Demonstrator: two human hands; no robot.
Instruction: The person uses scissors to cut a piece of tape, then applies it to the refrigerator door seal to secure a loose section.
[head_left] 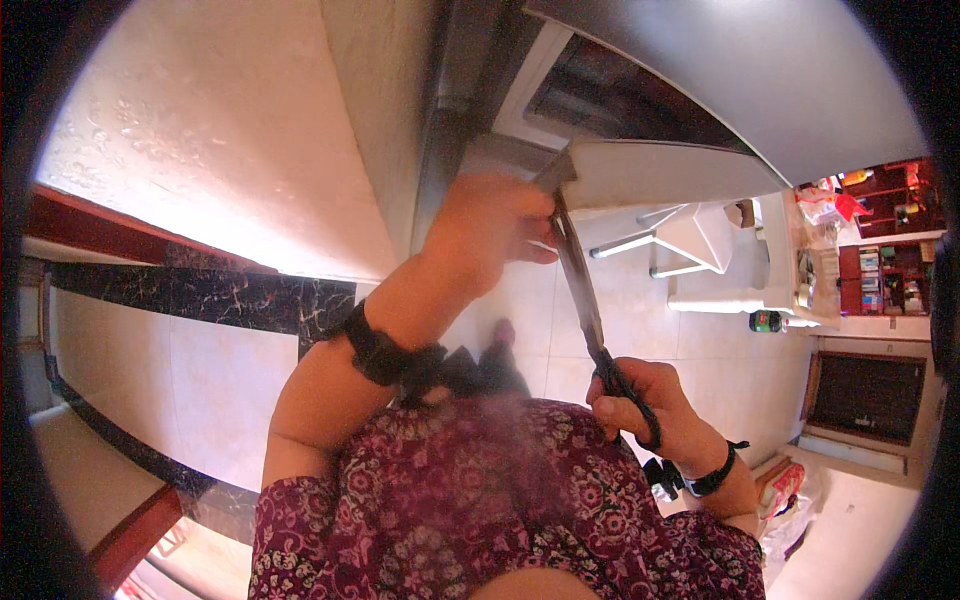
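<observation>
My right hand [660,410] grips a pair of scissors [580,275] by its dark handles, at the right in front of my body. The long blades point up and away and look nearly closed. Their tips reach the fingers of my left hand [495,220], which is raised near the middle and somewhat blurred. Those fingers are curled, and a small grey flat piece [560,172] sticks out by the fingertips, touching or just behind the blade tips. What kind of thing it is, I cannot tell.
A large grey panel [800,80] overhangs the far right, near a dark framed opening [630,95]. A white stool [695,240] lies beyond the scissors. Red shelves [890,280] with goods stand right. At left are a pale wall [230,130] and black marbled floor border [230,300].
</observation>
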